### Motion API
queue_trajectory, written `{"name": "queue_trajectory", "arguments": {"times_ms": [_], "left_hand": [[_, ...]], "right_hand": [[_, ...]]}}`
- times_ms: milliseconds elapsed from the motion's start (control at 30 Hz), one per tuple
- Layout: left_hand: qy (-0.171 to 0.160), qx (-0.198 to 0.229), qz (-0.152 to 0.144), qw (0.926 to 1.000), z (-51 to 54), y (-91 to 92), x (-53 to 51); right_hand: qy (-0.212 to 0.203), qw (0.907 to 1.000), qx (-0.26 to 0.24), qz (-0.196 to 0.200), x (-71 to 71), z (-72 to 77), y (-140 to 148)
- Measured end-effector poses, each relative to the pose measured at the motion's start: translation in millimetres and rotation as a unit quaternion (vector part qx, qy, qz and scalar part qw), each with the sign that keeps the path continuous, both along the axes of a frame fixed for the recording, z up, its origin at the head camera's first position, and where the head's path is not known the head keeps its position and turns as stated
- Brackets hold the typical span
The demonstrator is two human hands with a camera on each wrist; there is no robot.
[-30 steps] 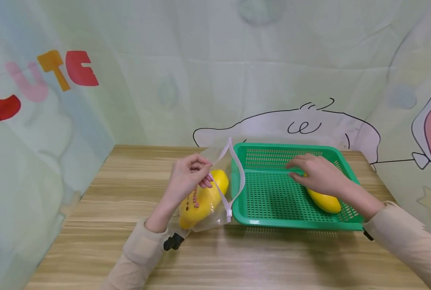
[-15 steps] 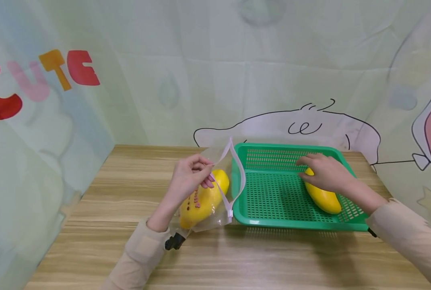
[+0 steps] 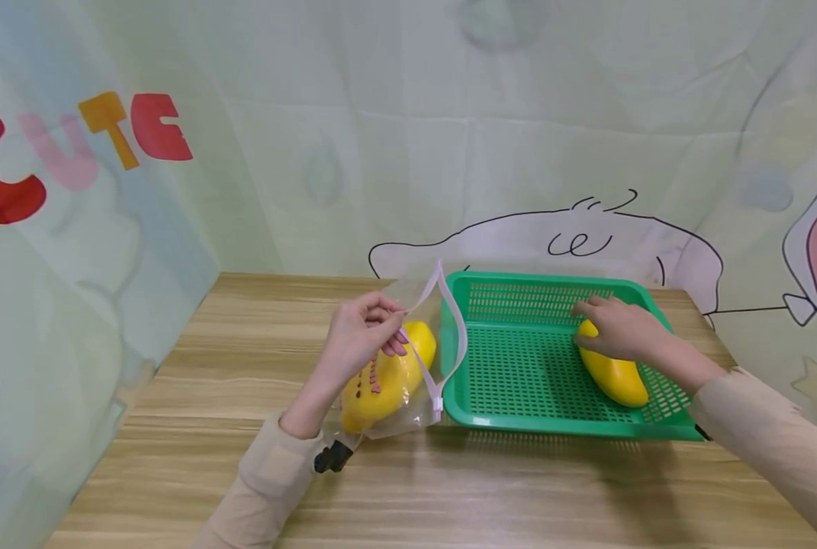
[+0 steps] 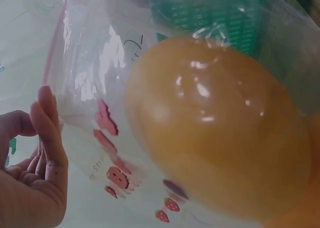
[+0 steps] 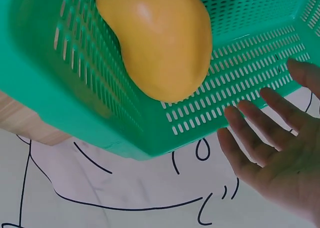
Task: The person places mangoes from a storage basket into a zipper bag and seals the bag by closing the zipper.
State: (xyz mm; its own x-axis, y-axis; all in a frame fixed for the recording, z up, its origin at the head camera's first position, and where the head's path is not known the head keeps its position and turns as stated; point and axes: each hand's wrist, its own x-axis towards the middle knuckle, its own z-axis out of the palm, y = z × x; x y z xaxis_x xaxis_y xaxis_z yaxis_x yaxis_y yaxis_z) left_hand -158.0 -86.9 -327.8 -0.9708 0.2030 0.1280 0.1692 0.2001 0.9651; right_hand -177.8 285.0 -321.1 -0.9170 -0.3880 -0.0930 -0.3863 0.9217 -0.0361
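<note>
My left hand (image 3: pixel 363 332) pinches the edge of a clear zip bag (image 3: pixel 408 415) with a pink-white slider strip, its mouth gaping toward the right. Inside the bag lies a yellow mango (image 3: pixel 381 385); it also fills much of the left wrist view, behind the printed plastic. A second mango (image 3: pixel 617 377) rests at the right end of a green basket (image 3: pixel 511 421). Over that mango's upper end hovers my right hand (image 3: pixel 621 328), fingers spread and loosely bent. The right wrist view shows a gap between these fingers (image 5: pixel 250 138) and the mango.
The basket stands on a wooden table (image 3: pixel 408 496), its left rim right beside the bag's mouth. Behind the table hangs a printed cloth backdrop (image 3: pixel 408 168). A black wrist camera (image 3: pixel 332 457) sits under the left wrist.
My right hand has shifted to the right over the basket, nearer the mango's upper end. The left hand and the bag stay almost where they were.
</note>
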Motion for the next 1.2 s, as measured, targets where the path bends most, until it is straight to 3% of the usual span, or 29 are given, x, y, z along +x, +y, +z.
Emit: {"name": "queue_trajectory", "arguments": {"times_ms": [133,600,833,1200], "left_hand": [[0.0,0.003,0.001,1.0,0.2,-0.6,0.2],[-0.007,0.012,0.001,0.9999,0.2,-1.3,0.3],[-0.011,0.013,0.001,0.9999,0.5,-2.2,0.8],[-0.008,0.015,0.001,0.9999,0.8,-2.9,1.9]], "right_hand": [[-0.039,0.9991,0.012,-0.013,-4.1,-3.1,2],[-0.107,0.9921,0.034,-0.057,-14.5,-6.9,9],[-0.156,0.9837,0.029,-0.084,-20.6,-9.5,12],[-0.183,0.9735,0.029,-0.134,-25.7,-13.2,17]]}}
